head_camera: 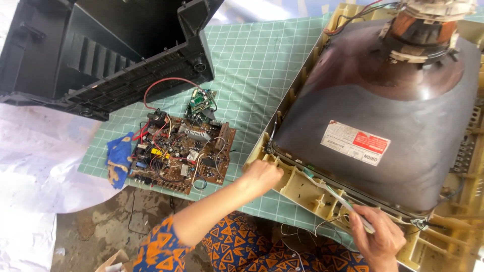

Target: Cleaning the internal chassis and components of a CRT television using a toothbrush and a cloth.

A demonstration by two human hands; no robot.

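Observation:
A large dark picture tube (383,116) lies face down in a cream plastic front frame (302,189) on the right. My left hand (261,176) rests on the frame's near left corner, fingers curled against the plastic. My right hand (377,238) is closed on a thin pale tool (333,194) that reaches along the frame's near edge below the tube. A copper-wound yoke (421,27) sits on the tube's neck at the top right.
A brown circuit board (181,153) with red wires lies on the green checked mat (252,75), a small green board (200,103) behind it and a blue cloth (118,158) on its left. The black back cover (101,50) stands at the top left.

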